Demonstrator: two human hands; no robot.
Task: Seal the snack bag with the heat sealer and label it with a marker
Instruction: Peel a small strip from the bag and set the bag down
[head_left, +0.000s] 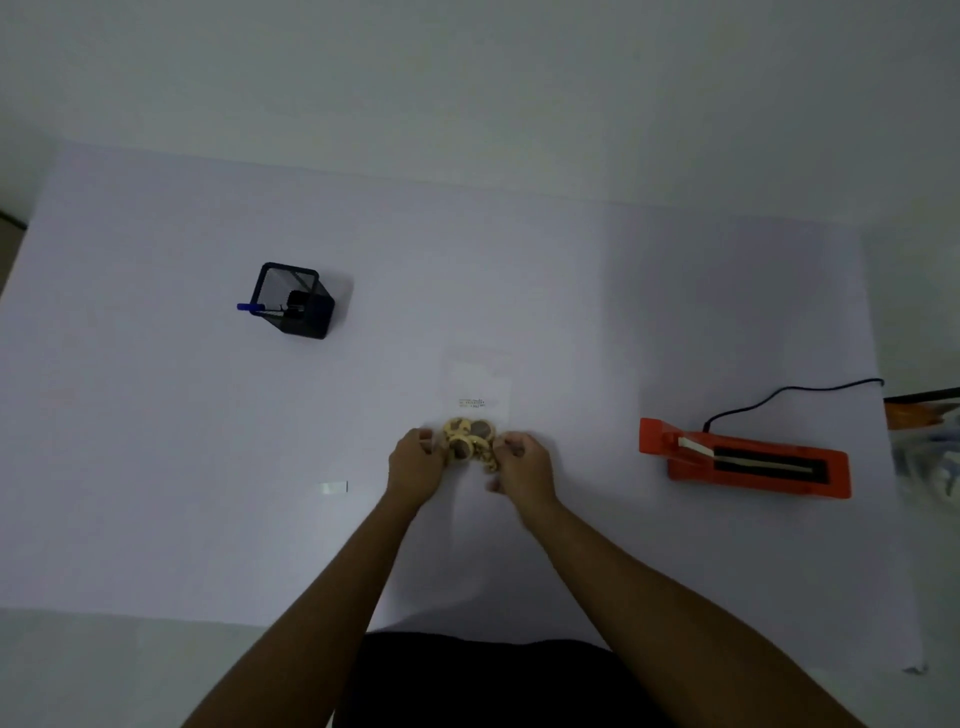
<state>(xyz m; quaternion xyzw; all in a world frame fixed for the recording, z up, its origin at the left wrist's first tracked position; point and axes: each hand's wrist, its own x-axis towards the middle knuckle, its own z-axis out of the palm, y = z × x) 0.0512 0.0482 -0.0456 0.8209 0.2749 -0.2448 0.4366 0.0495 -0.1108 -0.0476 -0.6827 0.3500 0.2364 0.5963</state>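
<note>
snack bag (475, 395) clear, flat | round snacks bunched btwn left hand (415, 462) / right hand (522, 465)

wall (467, 78): plain pale | table (156, 467): white | light: dim

Both bare arms reach forward — left hand (415, 462) and right hand (522, 465) close together, fingers curled.
</note>
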